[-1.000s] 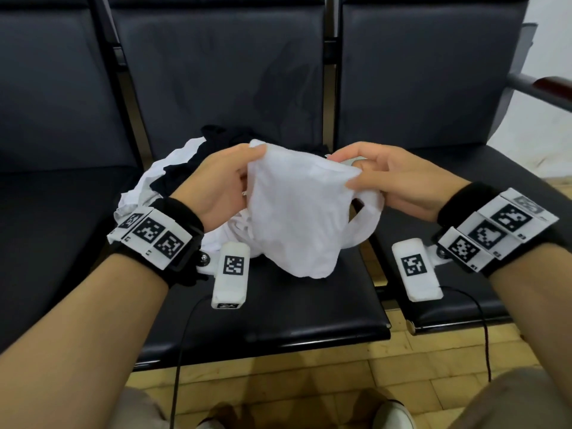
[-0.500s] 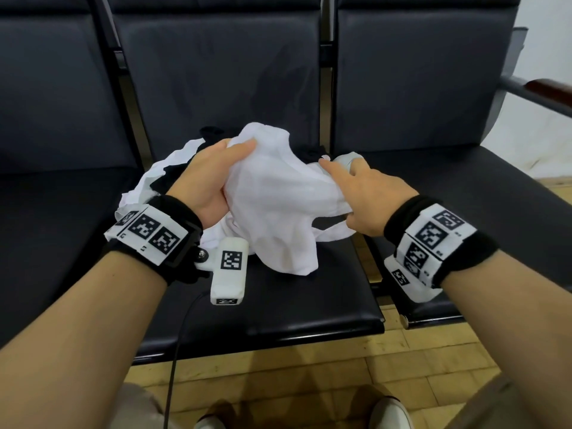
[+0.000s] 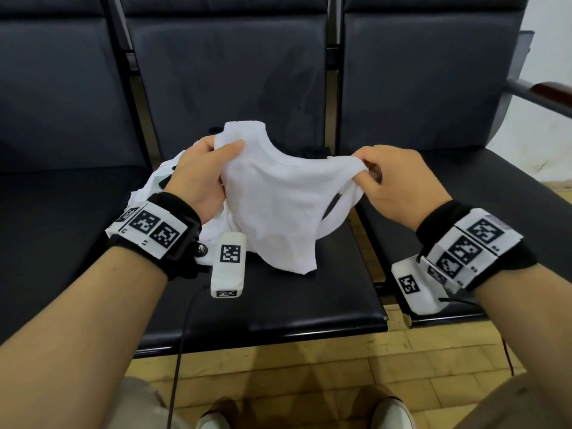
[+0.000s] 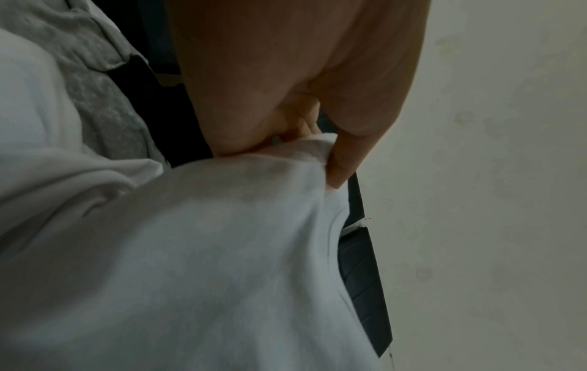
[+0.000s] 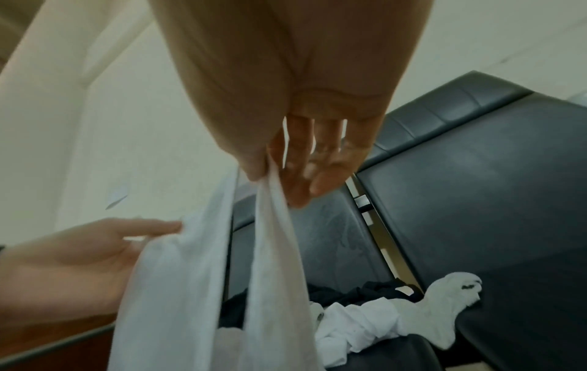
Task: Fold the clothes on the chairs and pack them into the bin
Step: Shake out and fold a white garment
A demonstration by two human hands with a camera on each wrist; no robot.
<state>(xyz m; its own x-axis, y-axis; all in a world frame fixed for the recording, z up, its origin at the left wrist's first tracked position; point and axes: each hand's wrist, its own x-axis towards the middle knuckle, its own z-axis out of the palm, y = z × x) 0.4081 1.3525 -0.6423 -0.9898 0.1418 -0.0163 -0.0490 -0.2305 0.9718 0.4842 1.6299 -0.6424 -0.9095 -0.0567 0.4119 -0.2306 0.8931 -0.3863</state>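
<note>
Left hand [image 3: 198, 178] and right hand [image 3: 399, 184] are each pinching the soft, crumpled white garment [image 3: 275, 205], stretching its curved edge above the smooth black chair seat [image 3: 309, 298]

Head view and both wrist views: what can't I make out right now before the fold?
- Bin: in no view.
- White garment: its type unclear; bunched between left hand and right hand.
- Pile behind it: piece count unclear, mostly hidden in head view.
- Left wrist view: garment fills the frame, blurred.
</note>
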